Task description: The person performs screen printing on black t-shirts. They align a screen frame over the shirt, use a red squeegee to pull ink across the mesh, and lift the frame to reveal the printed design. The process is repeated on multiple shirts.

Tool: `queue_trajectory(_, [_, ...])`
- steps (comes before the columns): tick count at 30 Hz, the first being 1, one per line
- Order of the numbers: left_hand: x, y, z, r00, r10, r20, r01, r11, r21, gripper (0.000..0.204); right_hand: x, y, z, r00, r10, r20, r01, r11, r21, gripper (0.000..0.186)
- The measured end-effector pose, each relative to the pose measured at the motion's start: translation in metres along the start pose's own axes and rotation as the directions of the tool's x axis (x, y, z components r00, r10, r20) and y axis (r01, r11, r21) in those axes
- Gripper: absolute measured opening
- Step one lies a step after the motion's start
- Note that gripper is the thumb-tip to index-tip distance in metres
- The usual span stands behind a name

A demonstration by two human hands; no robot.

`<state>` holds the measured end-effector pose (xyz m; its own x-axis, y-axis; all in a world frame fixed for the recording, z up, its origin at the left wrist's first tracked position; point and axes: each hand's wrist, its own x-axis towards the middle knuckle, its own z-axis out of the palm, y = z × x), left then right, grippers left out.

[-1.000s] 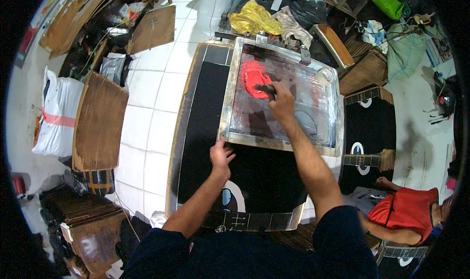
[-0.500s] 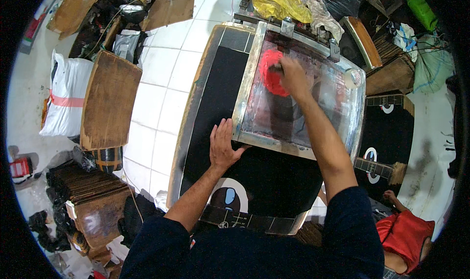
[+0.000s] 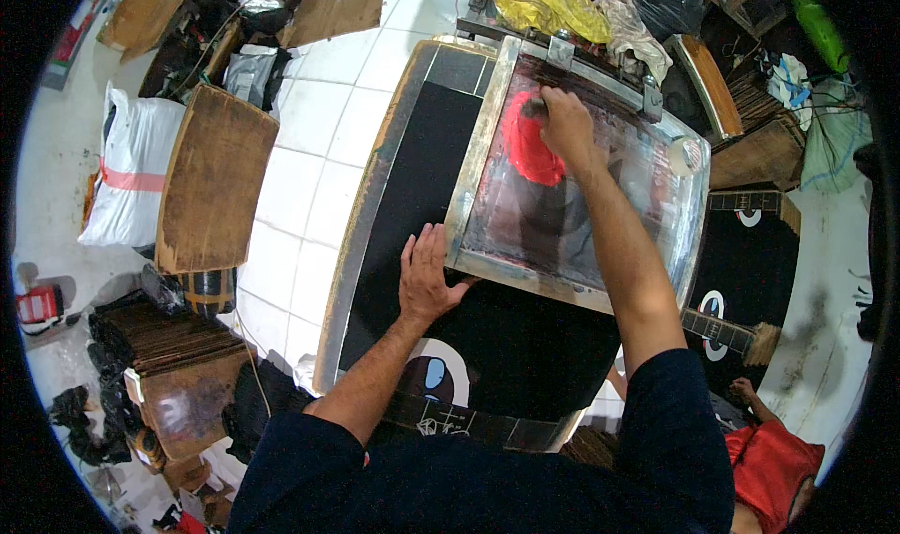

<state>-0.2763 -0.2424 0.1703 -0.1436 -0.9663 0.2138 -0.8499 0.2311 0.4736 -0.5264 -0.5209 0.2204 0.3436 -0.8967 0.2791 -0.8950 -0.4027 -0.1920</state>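
Note:
A silkscreen frame with a pale border lies over black fabric on a board. Wet red ink forms a rounded patch on its mesh. At the far end of that patch, my right hand is closed around a small dark squeegee, mostly hidden by the fingers. My left hand lies flat at the frame's near left corner, fingers stretched out and thumb under the near edge. Nearer me, the fabric carries a printed white, brown and blue eye shape.
Metal clamps grip the frame's far side, beside a yellow cloth. A tape roll sits on the frame's right. Another printed black panel lies further right, near a person in red. Boards stand left.
My right hand has moved the squeegee a little away from me, toward the far end of the red ink. My left hand stays on the frame's corner. The whole view has shifted slightly.

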Motion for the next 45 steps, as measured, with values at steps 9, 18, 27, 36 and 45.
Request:
queue_trajectory(9, [0.007,-0.003,0.009,0.996,-0.048,-0.072,0.031,0.977,-0.213,0.115,-0.072,-0.022,-0.023,0.999,-0.039,0.02,0.04,0.995,-0.088,0.032])
queue_trajectory(18, [-0.001,-0.006,0.017,0.975,-0.005,-0.223,-0.079,0.927,-0.366,0.112,-0.044,0.003,-0.043,0.995,-0.024,0.1,0.009,0.989,0.15,0.042])
queue_trajectory(27, [-0.004,-0.006,0.015,0.988,-0.044,-0.151,-0.028,0.897,-0.442,0.106,0.019,0.022,-0.022,0.988,-0.062,0.139,0.041,0.987,0.153,0.041])
queue_trajectory(36, [-0.003,-0.005,0.014,0.986,-0.031,-0.161,-0.034,0.92,-0.39,0.104,-0.07,-0.017,-0.023,0.998,0.063,0.019,-0.065,0.987,0.15,0.036])
queue_trajectory(45, [0.001,-0.001,0.009,0.979,-0.004,-0.203,-0.067,0.937,-0.344,0.101,-0.135,-0.061,-0.038,0.945,0.142,-0.296,-0.104,0.985,0.14,0.054])
